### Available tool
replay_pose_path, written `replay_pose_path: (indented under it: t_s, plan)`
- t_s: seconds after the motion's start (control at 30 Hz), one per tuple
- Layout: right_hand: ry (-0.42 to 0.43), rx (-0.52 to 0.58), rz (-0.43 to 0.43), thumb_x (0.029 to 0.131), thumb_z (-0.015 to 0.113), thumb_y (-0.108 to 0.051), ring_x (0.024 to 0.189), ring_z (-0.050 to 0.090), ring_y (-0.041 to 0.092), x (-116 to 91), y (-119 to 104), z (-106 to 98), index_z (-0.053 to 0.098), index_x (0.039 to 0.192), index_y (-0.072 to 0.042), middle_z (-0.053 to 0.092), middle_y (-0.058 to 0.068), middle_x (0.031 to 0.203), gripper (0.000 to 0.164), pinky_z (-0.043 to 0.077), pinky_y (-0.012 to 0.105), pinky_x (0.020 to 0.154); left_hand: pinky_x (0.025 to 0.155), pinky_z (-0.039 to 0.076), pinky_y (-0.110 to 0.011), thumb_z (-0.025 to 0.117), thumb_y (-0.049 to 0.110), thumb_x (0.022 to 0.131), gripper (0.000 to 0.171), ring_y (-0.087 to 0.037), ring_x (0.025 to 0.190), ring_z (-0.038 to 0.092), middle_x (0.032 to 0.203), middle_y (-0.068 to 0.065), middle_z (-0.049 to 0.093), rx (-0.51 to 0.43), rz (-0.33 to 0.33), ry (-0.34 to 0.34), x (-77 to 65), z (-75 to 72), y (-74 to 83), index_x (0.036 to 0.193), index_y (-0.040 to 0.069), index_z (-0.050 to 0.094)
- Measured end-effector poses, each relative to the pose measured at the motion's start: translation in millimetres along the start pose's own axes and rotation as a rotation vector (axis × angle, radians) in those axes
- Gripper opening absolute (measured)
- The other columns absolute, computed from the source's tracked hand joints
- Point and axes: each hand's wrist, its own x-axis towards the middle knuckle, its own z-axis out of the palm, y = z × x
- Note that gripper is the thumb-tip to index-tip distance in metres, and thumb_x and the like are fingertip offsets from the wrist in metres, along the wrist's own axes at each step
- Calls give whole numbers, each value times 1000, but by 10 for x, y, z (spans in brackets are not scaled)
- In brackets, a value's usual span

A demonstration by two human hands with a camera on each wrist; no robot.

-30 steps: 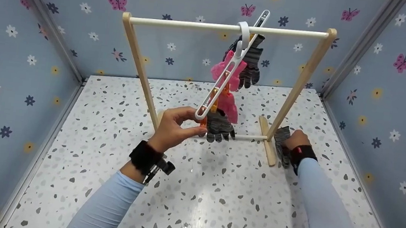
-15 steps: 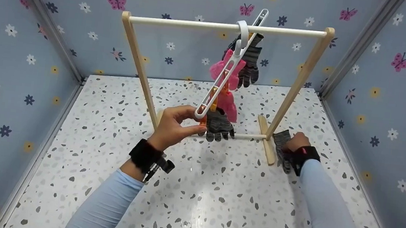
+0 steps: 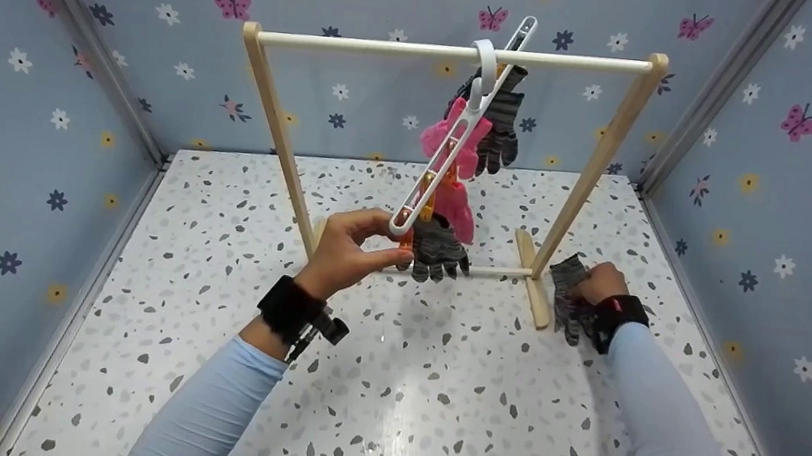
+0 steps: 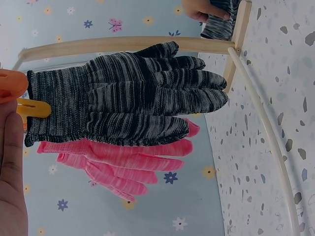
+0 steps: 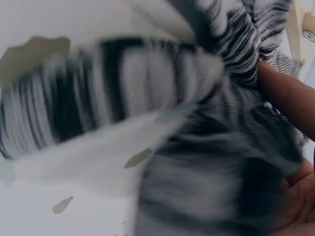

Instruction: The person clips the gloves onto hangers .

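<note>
In the head view my left hand (image 3: 347, 252) pinches an orange clothespin (image 3: 406, 239) at the near end of a white clip hanger (image 3: 459, 132). Beside it hangs a grey-black striped knit glove (image 3: 440, 250); the left wrist view shows a yellow clothespin (image 4: 37, 108) on its cuff. Pink gloves (image 3: 455, 210) and another dark striped glove (image 3: 500, 132) hang farther back. By the rack's right foot, my right hand (image 3: 604, 283) grips a loose striped glove (image 3: 566, 298). That glove (image 5: 197, 187) looks bunched and blurred in the right wrist view, its fingers dangling.
The hanger's hook loops over the white top bar (image 3: 372, 46) of a wooden rack (image 3: 594, 165). A lower bar (image 3: 499, 272) joins its feet, one being the right foot (image 3: 532, 283). Speckled flooring (image 3: 387, 407) lies below, with flowered walls (image 3: 28, 165) on several sides.
My right hand has shifted slightly to the right, and the glove in it has turned and swung a little. My left hand stays on the orange clothespin.
</note>
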Motion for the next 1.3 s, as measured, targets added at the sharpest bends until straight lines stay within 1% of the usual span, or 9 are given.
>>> replay_pose_path:
  t_s: [0.3, 0.43, 0.53, 0.67, 0.8, 0.93, 1.03, 1.13, 1.3]
  plan:
    - [79, 64, -40, 93, 81, -10, 80, 62, 22, -83, -103, -120, 78, 113, 13, 77, 13, 92, 31, 49, 30, 68, 99, 62, -31, 87, -12, 81, 33, -8, 97, 73, 100, -12, 82, -1, 3, -3, 14, 2, 14, 111, -14, 74]
    - [131, 102, -77, 94, 80, -9, 68, 53, 18, -119, -161, -181, 76, 88, 7, 65, 1, 71, 17, 44, 32, 62, 99, 62, -31, 87, -11, 81, 33, -7, 98, 74, 100, -15, 81, 3, 6, -6, 12, -6, 15, 111, -13, 74]
    - [177, 120, -103, 96, 79, -9, 57, 43, 16, -159, -195, -246, 60, 69, -3, 49, -6, 58, 34, 37, 33, 59, 99, 62, -31, 87, -10, 82, 31, -7, 98, 74, 100, -19, 80, 12, 9, -11, 15, -14, 20, 111, -13, 74]
    - [251, 144, -125, 97, 80, -11, 54, 44, 13, -232, -232, -329, 58, 65, -7, 48, -10, 55, 38, 37, 30, 56, 99, 61, -31, 88, -8, 84, 29, -7, 98, 73, 100, -14, 81, 22, -2, -13, 21, -21, 20, 110, -12, 75]
    - [295, 170, -141, 97, 80, -14, 53, 46, 12, -310, -266, -390, 64, 71, -2, 51, -11, 55, 32, 38, 28, 52, 99, 61, -31, 88, -6, 84, 28, -7, 98, 73, 100, -1, 82, 21, -11, -11, 25, -24, 21, 109, -12, 76]
    - [310, 200, -135, 97, 80, -15, 58, 53, 9, -390, -295, -449, 74, 86, 5, 60, -11, 62, 24, 43, 25, 55, 99, 61, -31, 87, -7, 84, 27, -8, 98, 73, 100, 4, 81, 17, -11, -11, 33, -25, 20, 108, -12, 75]
    - [320, 220, -140, 98, 80, -15, 65, 57, 7, -451, -316, -495, 79, 104, 9, 71, -3, 75, 25, 46, 22, 59, 99, 61, -31, 87, -8, 84, 27, -8, 98, 73, 100, 9, 81, 21, -13, -11, 32, -25, 20, 109, -12, 75]
    - [340, 234, -156, 99, 79, -15, 69, 59, 4, -508, -346, -529, 79, 113, 11, 78, 7, 88, 30, 47, 18, 62, 99, 62, -31, 86, -9, 84, 27, -8, 97, 73, 100, 14, 79, 22, -12, -8, 27, -27, 22, 109, -12, 75]
    - [383, 246, -181, 99, 80, -16, 66, 59, 2, -609, -408, -564, 81, 111, 10, 79, 9, 87, 28, 47, 17, 61, 100, 62, -32, 86, -11, 82, 30, -7, 97, 75, 100, 7, 81, 7, -9, -3, 28, -25, 28, 110, -13, 75]
